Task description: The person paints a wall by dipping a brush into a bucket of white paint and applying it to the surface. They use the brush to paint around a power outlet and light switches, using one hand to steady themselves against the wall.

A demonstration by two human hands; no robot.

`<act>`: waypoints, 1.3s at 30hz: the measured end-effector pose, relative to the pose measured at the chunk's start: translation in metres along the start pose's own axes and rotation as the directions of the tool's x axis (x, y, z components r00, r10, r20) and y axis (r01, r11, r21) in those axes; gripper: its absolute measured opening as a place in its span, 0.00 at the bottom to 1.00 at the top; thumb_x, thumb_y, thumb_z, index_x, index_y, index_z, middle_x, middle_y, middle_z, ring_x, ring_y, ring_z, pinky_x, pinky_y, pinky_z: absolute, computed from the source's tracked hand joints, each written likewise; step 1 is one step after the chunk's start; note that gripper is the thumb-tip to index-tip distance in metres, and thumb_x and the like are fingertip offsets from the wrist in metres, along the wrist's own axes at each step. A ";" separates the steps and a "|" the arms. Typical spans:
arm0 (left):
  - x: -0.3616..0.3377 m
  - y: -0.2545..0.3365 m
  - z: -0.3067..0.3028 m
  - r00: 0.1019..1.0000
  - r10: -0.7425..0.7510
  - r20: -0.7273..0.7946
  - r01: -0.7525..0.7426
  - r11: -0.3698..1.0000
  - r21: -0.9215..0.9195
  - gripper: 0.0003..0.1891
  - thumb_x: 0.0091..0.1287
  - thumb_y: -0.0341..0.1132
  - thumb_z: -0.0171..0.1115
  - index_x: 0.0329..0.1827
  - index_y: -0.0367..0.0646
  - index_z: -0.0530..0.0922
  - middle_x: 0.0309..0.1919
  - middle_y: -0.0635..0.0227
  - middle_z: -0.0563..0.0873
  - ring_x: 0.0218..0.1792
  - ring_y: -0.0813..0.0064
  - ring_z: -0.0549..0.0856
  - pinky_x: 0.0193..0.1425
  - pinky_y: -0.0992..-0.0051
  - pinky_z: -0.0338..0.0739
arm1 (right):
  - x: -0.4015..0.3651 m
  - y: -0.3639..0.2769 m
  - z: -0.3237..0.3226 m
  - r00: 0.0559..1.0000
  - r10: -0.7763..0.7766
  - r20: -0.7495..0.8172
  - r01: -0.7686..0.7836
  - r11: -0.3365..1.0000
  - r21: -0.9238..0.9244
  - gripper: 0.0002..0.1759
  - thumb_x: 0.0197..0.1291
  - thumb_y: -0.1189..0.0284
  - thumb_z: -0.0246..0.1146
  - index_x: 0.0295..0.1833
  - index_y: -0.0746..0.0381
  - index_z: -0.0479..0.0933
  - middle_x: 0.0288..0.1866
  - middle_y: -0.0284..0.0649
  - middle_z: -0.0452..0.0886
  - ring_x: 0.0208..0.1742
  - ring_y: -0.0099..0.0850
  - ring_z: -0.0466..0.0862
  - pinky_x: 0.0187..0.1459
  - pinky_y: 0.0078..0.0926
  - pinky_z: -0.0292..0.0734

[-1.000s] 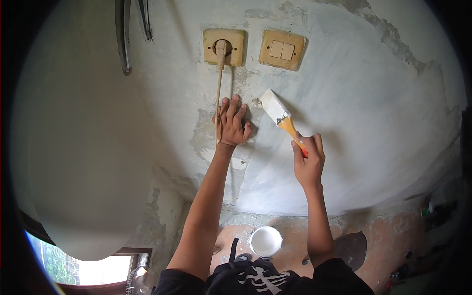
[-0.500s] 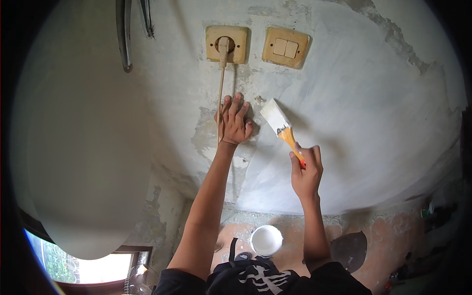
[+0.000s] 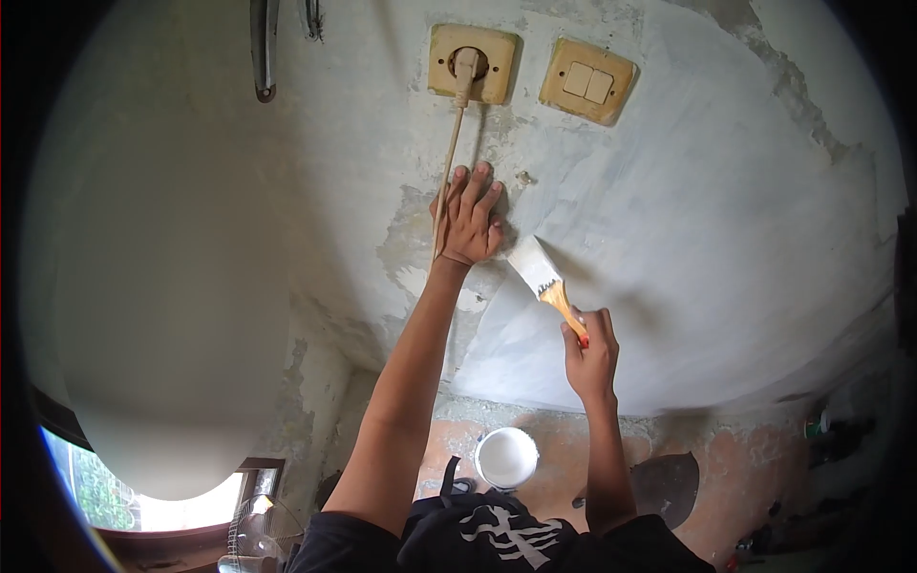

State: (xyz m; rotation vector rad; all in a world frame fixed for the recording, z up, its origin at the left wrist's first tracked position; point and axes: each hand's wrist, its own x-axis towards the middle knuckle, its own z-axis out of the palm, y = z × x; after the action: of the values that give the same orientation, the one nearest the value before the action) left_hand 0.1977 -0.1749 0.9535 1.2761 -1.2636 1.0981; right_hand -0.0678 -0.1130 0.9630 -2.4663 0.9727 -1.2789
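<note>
My left hand [image 3: 468, 222] lies flat against the wall [image 3: 688, 229], fingers spread and pointing up. A beige power cord [image 3: 448, 172] runs down across the little-finger side of that hand from a plug [image 3: 465, 76] in a yellowed wall socket [image 3: 499, 69]. My right hand [image 3: 591, 358] is closed round the orange-yellow handle of a paintbrush [image 3: 547, 279]. White coats the brush's wide bristles, which point up and left at the wall just right of my left hand. Whether the bristle tip touches the wall is hard to tell.
A double light switch [image 3: 588, 82] sits right of the socket. Below, a white bucket [image 3: 506, 457] stands on the stained floor near a dark flat piece [image 3: 666, 487]. A wire-caged fan [image 3: 256, 530] is at lower left by a window. Metal strips [image 3: 264, 53] hang at upper left.
The brush has moved down the wall, its bristles now lower and nearer my left hand's thumb. The view has shifted slightly. My left hand stays flat on the same patch.
</note>
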 end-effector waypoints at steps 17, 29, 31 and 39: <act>0.001 0.000 0.002 0.999 0.014 -0.038 -0.014 1.000 0.008 0.21 0.65 0.46 0.45 0.58 0.54 0.74 0.66 0.67 0.71 0.69 0.62 0.66 0.63 0.60 0.57 | 0.042 -0.012 0.034 0.910 0.378 0.172 -0.357 0.503 0.787 0.12 0.72 0.64 0.50 0.41 0.62 0.66 0.22 0.28 0.67 0.18 0.11 0.59 0.18 0.11 0.53; -0.002 -0.003 0.001 0.998 0.055 0.027 -0.055 0.998 0.010 0.23 0.66 0.45 0.43 0.61 0.46 0.71 0.68 0.55 0.67 0.71 0.54 0.60 0.73 0.59 0.45 | -0.028 0.020 0.079 0.758 0.543 0.362 -0.560 0.256 0.788 0.13 0.71 0.62 0.51 0.37 0.59 0.66 0.21 0.29 0.68 0.17 0.11 0.58 0.17 0.11 0.51; -0.002 -0.003 0.000 0.998 0.055 0.030 -0.055 0.998 0.017 0.23 0.66 0.45 0.42 0.61 0.46 0.71 0.68 0.56 0.67 0.71 0.55 0.61 0.73 0.59 0.45 | -0.049 0.025 0.084 0.741 0.565 0.363 -0.566 0.236 0.790 0.13 0.70 0.62 0.52 0.37 0.59 0.66 0.21 0.29 0.67 0.17 0.12 0.58 0.17 0.11 0.51; 0.000 -0.003 -0.001 0.999 0.031 0.026 -0.031 1.000 0.003 0.22 0.66 0.46 0.43 0.60 0.50 0.72 0.68 0.62 0.68 0.70 0.58 0.63 0.69 0.59 0.51 | -0.029 0.007 0.055 0.866 0.495 0.066 -0.308 0.425 0.851 0.11 0.70 0.66 0.52 0.36 0.61 0.65 0.19 0.27 0.64 0.19 0.13 0.61 0.20 0.12 0.51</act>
State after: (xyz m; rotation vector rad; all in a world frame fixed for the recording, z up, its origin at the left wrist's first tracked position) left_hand 0.2003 -0.1735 0.9531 1.2812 -1.3051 1.1094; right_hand -0.0394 -0.1063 0.9079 -1.2537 0.6558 -1.3652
